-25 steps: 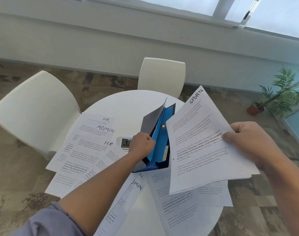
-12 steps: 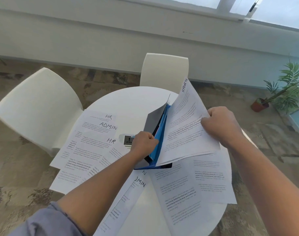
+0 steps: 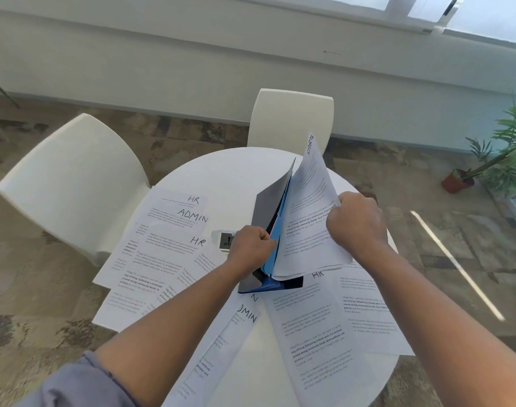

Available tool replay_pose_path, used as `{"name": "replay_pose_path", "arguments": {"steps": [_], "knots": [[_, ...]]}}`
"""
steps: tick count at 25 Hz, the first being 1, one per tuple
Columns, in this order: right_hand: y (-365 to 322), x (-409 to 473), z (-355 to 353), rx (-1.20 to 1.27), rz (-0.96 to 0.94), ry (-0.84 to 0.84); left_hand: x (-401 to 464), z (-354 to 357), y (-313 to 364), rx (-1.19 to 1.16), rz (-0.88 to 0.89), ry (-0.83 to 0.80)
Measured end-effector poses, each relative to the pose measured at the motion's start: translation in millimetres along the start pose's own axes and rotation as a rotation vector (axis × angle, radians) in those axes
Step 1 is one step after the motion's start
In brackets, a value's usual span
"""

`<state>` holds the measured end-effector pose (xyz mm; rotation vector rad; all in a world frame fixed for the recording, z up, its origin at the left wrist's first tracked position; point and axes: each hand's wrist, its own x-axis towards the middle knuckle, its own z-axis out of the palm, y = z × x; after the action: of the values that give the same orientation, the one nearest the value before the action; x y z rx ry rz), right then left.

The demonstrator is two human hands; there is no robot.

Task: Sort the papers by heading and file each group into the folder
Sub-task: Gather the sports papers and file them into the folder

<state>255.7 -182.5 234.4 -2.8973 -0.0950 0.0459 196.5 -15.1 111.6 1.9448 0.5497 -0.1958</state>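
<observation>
At a round white surface (image 3: 221, 177), a person's left hand (image 3: 251, 248) grips the dark cover of an upright folder (image 3: 270, 207), its fingers curled around the cover's edge and holding the blue dividers inside apart. The right hand (image 3: 356, 227) clutches a small stack of printed sheets headed "SPORTS" (image 3: 306, 218), fingers closed over the stack's right edge, with the lower left part of the sheets set between the folder's blue pockets and the top corner standing up past the cover. The folder stands near the middle of the surface, its base resting on loose papers. To the left lie overlapping sheets (image 3: 163, 236) with handwritten headings "HR" and "ADMIN". More sheets (image 3: 324, 333) are spread toward the near edge and right, one partly showing "ADMIN" and another "HR". A small white device (image 3: 223, 240) sits just beside the left hand. Two white chairs (image 3: 72, 177) stand at the far side, and a potted plant (image 3: 497, 163) sits on the floor at right.
</observation>
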Motion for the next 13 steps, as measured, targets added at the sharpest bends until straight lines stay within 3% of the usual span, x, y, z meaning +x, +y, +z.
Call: {"name": "replay_pose_path", "arguments": {"steps": [13], "knots": [[-6.6, -9.9, -6.7, -0.128, -0.08, 0.081, -2.4, 2.1, -3.1, -0.005, 0.007, -0.004]]}}
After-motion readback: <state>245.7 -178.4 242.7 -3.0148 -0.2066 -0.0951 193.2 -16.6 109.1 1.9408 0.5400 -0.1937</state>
